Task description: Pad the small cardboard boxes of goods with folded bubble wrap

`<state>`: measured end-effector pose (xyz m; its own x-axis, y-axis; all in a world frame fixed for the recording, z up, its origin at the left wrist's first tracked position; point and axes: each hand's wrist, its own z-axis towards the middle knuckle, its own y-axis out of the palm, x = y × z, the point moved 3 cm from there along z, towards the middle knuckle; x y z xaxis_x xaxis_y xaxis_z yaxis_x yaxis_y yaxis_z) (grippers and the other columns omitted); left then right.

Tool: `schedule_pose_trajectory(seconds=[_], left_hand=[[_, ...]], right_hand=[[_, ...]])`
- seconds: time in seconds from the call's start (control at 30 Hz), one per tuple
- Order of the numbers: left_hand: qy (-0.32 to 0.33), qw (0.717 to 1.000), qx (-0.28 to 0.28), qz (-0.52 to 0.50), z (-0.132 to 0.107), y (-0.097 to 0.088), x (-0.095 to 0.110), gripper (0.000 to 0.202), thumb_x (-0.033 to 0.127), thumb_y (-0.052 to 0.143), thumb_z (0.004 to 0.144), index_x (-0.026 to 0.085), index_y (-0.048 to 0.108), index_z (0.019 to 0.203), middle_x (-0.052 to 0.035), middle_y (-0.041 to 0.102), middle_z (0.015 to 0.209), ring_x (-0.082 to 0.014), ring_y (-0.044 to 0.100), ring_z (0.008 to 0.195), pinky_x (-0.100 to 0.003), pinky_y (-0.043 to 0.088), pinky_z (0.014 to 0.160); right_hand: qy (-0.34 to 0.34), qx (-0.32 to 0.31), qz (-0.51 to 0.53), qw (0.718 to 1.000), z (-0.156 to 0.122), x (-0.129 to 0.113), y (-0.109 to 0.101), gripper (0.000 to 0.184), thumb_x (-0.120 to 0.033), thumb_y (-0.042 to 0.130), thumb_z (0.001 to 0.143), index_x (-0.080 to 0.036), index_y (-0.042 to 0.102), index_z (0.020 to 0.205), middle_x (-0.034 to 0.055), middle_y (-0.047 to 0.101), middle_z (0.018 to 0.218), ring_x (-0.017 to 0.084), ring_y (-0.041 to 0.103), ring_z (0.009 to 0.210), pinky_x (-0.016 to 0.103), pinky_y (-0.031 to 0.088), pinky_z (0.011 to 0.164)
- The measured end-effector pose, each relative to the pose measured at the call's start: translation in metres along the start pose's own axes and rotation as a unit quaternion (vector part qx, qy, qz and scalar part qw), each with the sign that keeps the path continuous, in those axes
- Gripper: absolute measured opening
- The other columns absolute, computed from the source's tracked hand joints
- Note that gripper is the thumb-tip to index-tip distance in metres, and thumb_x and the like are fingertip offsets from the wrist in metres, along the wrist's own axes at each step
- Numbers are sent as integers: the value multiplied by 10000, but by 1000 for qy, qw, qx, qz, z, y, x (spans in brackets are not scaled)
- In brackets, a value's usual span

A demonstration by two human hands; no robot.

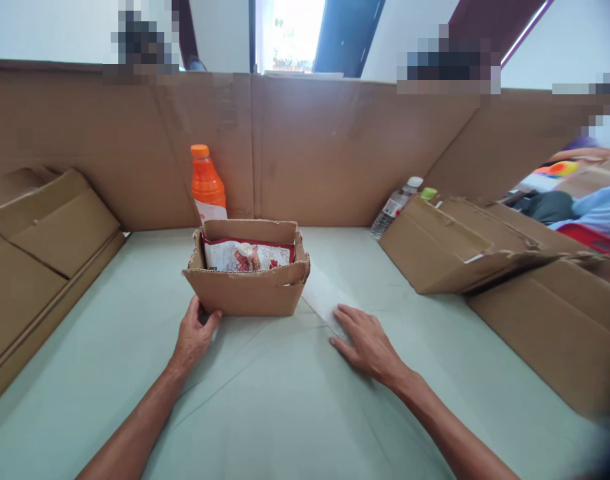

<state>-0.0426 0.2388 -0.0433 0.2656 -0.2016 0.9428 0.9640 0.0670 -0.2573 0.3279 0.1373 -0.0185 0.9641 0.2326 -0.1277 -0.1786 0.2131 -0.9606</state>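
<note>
A small open cardboard box (245, 293) stands on the pale green tabletop (265, 393), with a white-and-red printed packet (249, 257) inside. At its lower left front corner is my left hand (195, 337), fingers along the side and thumb by the front bottom edge, closed around the corner. My right hand (367, 340) lies with its fingers stretched out over a translucent, whitish plastic sheet (327, 303). This sheet runs back toward the right side of the box. Where its far end lies is hidden behind the box.
An orange-capped bottle of orange drink (208, 183) stands behind the box. Cardboard boxes flank the table, at left (49, 247) and right (435, 247). A clear plastic bottle (397, 207) leans at the right back. A tall cardboard wall (309, 153) closes the far side; people are beyond it.
</note>
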Motion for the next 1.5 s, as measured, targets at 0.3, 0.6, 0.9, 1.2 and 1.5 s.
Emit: schedule_pose_trajectory(seconds=[0.3,0.6,0.9,1.2,1.5], left_hand=[[-8,999,2,38,1,0,5,444,422,654,780,174,558,1136,-30,618,922,-187,580,815,-291,477,710],[118,979,39,164,-71,-33,66,698,238,654,840,240,399,1491,-135,524,1464,-306,501,1351,-484,436,1095],[302,886,-300,182,-148,46,86,678,-9,487,778,228,501,1413,-126,527,1483,-296,451,1391,-509,464,1086],[118,943,-284,127,-143,80,87,429,183,507,910,199,573,1333,-44,726,917,-172,661,776,-312,545,766],[90,934,-257,233,-124,98,77,472,166,555,864,216,574,1333,-25,713,900,-176,660,769,-294,519,734]], right_hand=[[-9,-54,-102,993,-21,-47,-31,292,-135,478,950,-173,666,730,78,709,732,209,643,694,361,393,715],[6,-21,193,981,-65,-77,-69,255,-366,621,927,-259,715,1138,77,759,1101,259,696,1020,440,506,912],[-83,3,131,988,-84,-91,-20,280,-122,464,949,-180,707,1074,118,747,1083,247,672,981,434,508,856],[107,8,301,948,-96,-83,-39,241,-337,547,954,-234,703,1108,64,754,998,235,697,889,364,556,755],[-63,22,110,992,-109,-106,-22,311,-212,581,921,-216,655,1224,133,673,1274,307,607,1131,473,485,891]])
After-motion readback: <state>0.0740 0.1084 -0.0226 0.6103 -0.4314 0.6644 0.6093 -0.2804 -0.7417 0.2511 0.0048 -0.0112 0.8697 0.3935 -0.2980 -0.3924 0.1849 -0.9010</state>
